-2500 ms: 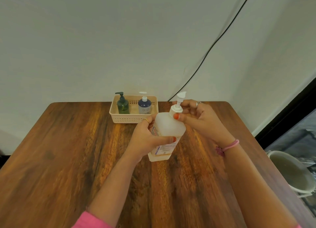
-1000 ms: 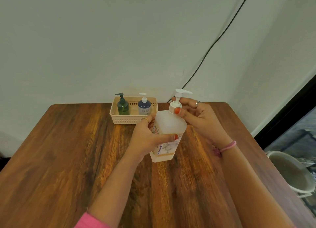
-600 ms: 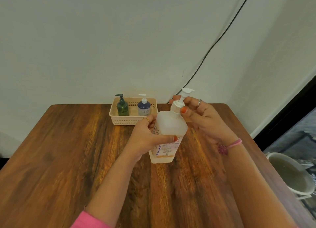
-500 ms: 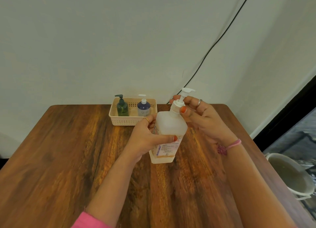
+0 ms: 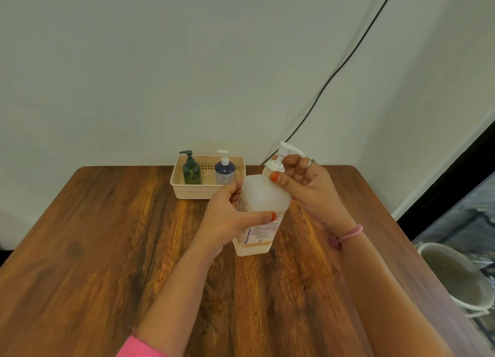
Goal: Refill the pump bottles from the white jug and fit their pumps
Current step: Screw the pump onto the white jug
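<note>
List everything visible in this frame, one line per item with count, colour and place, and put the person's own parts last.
Frosted pump bottle: 1, translucent white with a printed label, tilted over the table centre, held.
Pump: 1, white, seated in that bottle's neck.
Basket: 1, cream, perforated, at the table's far edge by the wall.
Green pump bottle: 1, dark green, left side of the basket.
Blue pump bottle: 1, dark blue with white pump, right side of the basket.
Table: 1, brown wood.
Cable: 1, black, running down the wall.
Bucket: 1, white, on the floor at right.
Left hand: grips the frosted bottle's body.
Right hand: pinches the pump's collar; pink wristband.
</note>
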Available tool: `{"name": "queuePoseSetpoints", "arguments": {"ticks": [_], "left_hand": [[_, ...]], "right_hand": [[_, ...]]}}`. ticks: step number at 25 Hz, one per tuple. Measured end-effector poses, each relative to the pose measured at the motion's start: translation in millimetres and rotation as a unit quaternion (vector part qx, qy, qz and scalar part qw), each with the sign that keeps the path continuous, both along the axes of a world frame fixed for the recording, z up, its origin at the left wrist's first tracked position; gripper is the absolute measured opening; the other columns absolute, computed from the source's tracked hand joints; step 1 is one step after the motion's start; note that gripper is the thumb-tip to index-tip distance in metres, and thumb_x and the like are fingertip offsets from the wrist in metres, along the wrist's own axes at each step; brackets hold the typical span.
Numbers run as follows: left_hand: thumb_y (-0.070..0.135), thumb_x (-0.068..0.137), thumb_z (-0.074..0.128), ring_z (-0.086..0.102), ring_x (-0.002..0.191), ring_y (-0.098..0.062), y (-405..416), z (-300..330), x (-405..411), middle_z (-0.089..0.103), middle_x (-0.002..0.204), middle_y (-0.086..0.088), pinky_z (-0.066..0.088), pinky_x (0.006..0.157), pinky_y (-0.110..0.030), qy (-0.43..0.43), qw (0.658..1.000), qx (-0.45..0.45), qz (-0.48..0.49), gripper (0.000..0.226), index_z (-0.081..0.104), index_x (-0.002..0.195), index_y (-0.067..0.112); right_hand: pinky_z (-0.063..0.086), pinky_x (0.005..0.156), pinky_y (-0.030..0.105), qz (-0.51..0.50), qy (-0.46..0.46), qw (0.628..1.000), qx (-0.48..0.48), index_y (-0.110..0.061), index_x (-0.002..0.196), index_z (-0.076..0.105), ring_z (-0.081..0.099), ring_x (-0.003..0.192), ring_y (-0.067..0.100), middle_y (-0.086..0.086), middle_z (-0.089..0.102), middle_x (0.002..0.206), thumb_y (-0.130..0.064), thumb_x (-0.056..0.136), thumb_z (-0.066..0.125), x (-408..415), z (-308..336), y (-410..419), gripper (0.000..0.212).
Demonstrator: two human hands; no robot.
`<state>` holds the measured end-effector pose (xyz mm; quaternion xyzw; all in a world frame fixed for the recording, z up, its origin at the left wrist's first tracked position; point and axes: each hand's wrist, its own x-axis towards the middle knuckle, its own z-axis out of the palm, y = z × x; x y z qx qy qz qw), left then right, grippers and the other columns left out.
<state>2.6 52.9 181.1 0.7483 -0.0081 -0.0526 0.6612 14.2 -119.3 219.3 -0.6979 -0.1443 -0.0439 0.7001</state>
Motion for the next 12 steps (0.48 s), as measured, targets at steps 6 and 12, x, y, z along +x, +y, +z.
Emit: {"name": "queuePoseSetpoints", "arguments": {"ticks": [6,12], "left_hand": [[0.026,0.050,0.092,0.057,0.109,-0.012,-0.5,-1.2,0.6,0.061,0.118,0.007,0.054,0.091,-0.041,-0.008,1.000,0.022,0.014,0.097,0.048,0.136,0.023],[0.032,0.048,0.093,0.057,0.108,-0.013,-1.0,-2.3,1.1,0.061,0.117,0.007,0.054,0.091,-0.044,-0.015,0.999,0.031,0.016,0.098,0.049,0.135,0.025]], "right_hand": [[0.057,0.075,0.031,-0.015,-0.004,1.000,-0.024,0.001,0.106,0.054,0.067,0.097,0.022,0.016,0.067,0.107,-0.023,0.069,0.076,2.6,1.5,2.9,0.050],[0.054,0.079,0.025,0.002,-0.012,0.996,-0.093,-0.016,0.120,0.062,0.063,0.103,0.004,-0.007,0.067,0.116,-0.028,0.080,0.070,1.1,1.8,1.1,0.043]]}}
